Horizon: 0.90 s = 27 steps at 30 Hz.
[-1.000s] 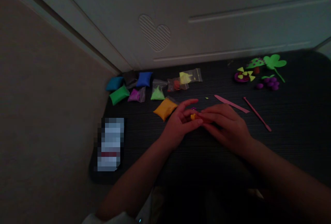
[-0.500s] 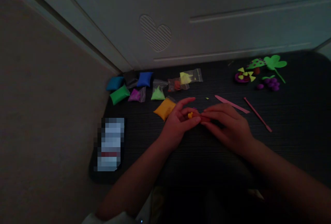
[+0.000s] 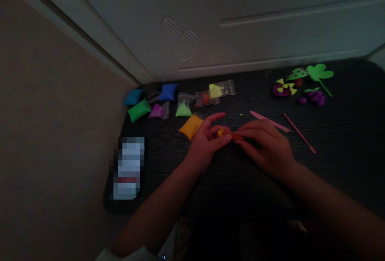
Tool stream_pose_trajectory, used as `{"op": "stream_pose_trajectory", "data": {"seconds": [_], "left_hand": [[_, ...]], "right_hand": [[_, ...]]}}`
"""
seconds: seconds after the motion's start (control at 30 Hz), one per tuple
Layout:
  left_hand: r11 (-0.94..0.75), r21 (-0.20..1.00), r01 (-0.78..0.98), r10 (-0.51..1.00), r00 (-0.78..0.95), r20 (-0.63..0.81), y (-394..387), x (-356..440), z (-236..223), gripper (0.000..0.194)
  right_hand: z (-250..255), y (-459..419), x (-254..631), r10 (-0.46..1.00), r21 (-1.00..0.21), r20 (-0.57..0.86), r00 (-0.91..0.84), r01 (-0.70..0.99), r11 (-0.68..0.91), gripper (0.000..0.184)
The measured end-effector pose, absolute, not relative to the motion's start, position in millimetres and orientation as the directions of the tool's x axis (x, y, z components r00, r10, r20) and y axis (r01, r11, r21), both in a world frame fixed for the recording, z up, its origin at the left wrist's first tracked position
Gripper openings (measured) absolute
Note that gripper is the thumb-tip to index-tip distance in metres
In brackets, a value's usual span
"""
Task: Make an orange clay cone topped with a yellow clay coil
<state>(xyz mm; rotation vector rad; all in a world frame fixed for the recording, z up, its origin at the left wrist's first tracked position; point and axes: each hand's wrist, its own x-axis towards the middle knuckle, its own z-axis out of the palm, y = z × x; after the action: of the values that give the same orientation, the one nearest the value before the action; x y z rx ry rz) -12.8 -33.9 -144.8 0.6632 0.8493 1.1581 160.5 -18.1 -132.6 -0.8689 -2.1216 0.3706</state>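
A piece of red-orange modelling clay [image 3: 237,136] is pinched between my two hands above the dark table. My left hand [image 3: 207,138] grips its left end between thumb and fingers, the index finger stretched out. Yellow clay [image 3: 220,132] shows at that end. My right hand [image 3: 264,142] has its thumb and fingertips closed on the other end. A bit of purple shows behind the fingers, too small to make out. Just beside my left hand lies an orange-yellow clay packet [image 3: 191,126], partly covered by it. A pink clay knife [image 3: 270,121] lies beyond my right hand.
Several clay bags, among them a blue packet [image 3: 168,92] and a green packet [image 3: 139,111], lie at the back left. A phone [image 3: 129,168] rests at the left edge. A pink stick tool [image 3: 299,133], purple clay balls [image 3: 316,97] and a green clay flower [image 3: 320,73] are at right.
My hands stay almost in place, both still on the red-orange clay. My left hand has shifted very slightly left, and a little more of the clay shows between the fingers.
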Motion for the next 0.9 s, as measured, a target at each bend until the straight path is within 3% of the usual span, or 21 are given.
{"op": "stream_pose_trajectory", "data": {"seconds": [0.17, 0.33, 0.47, 0.63, 0.77, 0.9], "left_hand": [[0.260, 0.807, -0.531, 0.966, 0.139, -0.220, -34.0, -11.5, -145.0, 0.053], [0.188, 0.849, -0.494, 0.982, 0.083, -0.169, -33.4, -13.0, -145.5, 0.054], [0.146, 0.881, -0.451, 0.989, 0.095, -0.116, -34.1, -13.9, -148.2, 0.053], [0.153, 0.857, -0.492, 0.987, 0.117, -0.109, -36.4, -12.9, -146.9, 0.059], [0.232, 0.795, -0.561, 0.971, 0.179, -0.157, -36.5, -12.7, -142.7, 0.059], [0.291, 0.781, -0.553, 0.954, 0.224, -0.197, -36.1, -11.6, -142.2, 0.037]], "right_hand": [[-134.4, -19.4, 160.2, 0.721, -0.559, 0.551, -0.421, 0.455, 0.693, 0.016], [-133.4, -21.5, 159.2, 0.813, -0.703, 0.418, -0.406, 0.422, 0.572, 0.021], [-128.9, -22.4, 157.6, 0.897, -0.861, 0.210, -0.390, 0.362, 0.358, 0.023], [-126.1, -23.8, 154.6, 0.919, -0.985, -0.101, -0.381, 0.167, -0.039, 0.015], [-127.6, -24.8, 152.6, 0.852, -0.932, -0.288, -0.437, -0.075, -0.353, 0.015], [-127.9, -26.9, 151.6, 0.772, -0.807, -0.383, -0.506, -0.223, -0.547, 0.014]]}}
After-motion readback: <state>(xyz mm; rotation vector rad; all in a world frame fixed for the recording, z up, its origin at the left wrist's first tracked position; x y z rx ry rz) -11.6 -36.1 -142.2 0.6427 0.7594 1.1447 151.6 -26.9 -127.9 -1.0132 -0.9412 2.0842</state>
